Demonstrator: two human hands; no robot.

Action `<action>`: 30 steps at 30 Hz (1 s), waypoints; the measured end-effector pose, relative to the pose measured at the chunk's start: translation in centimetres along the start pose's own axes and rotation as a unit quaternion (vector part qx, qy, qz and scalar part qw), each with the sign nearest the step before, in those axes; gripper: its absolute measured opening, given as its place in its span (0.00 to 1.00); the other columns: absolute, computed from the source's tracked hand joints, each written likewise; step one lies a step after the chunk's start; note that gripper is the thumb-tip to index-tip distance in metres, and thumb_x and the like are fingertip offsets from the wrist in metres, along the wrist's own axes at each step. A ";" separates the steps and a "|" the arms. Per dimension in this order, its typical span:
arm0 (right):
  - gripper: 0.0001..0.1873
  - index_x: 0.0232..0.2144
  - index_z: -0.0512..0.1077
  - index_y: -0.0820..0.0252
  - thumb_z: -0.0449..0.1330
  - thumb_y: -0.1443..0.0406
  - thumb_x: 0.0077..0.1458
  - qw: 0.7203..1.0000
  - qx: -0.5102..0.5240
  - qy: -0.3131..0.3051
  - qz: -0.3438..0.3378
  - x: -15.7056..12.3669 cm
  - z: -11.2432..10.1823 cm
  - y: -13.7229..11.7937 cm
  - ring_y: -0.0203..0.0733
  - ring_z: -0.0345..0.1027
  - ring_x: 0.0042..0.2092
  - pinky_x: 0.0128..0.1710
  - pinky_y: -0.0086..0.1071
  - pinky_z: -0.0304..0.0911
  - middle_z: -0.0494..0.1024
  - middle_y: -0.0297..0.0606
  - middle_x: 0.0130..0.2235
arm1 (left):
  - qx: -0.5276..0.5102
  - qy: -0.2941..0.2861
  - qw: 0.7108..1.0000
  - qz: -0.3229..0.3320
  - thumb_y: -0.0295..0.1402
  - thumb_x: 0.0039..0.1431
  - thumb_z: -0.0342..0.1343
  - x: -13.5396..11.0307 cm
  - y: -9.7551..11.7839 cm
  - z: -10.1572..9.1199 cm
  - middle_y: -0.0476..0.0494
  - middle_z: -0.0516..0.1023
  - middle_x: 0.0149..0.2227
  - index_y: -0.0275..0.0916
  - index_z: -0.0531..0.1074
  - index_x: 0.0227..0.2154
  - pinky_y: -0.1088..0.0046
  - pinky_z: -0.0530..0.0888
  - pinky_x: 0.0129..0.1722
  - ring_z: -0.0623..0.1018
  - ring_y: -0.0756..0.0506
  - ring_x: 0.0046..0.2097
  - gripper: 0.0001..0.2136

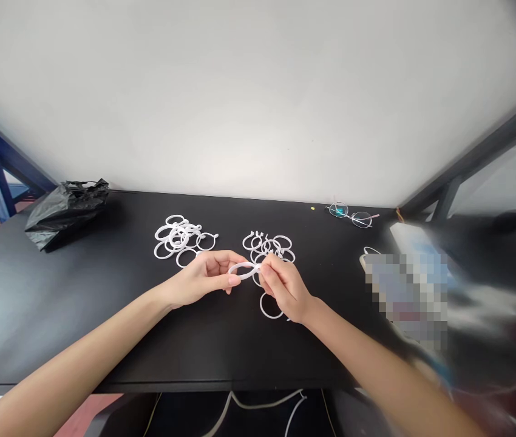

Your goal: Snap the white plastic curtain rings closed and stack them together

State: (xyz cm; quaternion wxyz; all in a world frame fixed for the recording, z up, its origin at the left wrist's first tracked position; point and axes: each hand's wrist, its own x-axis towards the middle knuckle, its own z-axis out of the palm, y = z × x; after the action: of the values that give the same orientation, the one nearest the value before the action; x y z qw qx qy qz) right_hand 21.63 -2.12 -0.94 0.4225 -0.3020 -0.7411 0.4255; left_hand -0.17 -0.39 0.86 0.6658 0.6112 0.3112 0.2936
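A white plastic ring (242,265) is held up between both hands over the black table. My left hand (206,273) pinches its left side between thumb and fingers. On its right side, at the small knob-like joint, my right hand (285,285) grips it with thumb and forefinger. Behind my left hand lies a pile of white rings (176,237), several overlapping. A second group of white rings (280,243) lies behind my right hand, partly hidden by it. One more ring (263,311) rests just below that hand.
A crumpled black plastic bag (69,209) sits at the table's far left. Eyeglasses (353,215) lie at the back right near the wall. A partly blurred white box (415,243) and cables are on the right. More cables (267,403) hang below the table's front edge.
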 end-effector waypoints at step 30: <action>0.11 0.32 0.64 0.57 0.51 0.60 0.67 0.996 -0.020 0.091 0.011 0.3 0.2 0.6 0.30 0.51 0.20 0.20 0.27 0.47 0.59 0.25 0.20 | 0.523 0.127 0.840 -0.073 0.47 0.54 0.60 -3.4 2.0 -9.0 0.53 0.59 0.20 0.44 0.75 0.50 0.73 0.57 0.22 0.60 0.48 0.22 0.22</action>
State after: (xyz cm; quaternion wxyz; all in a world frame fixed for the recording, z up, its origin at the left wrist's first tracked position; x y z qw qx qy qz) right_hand 21.41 -1.66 -1.44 0.4772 -0.3559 -0.7045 0.3864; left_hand -9.25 2.82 2.46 0.2214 0.8014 0.5440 0.1127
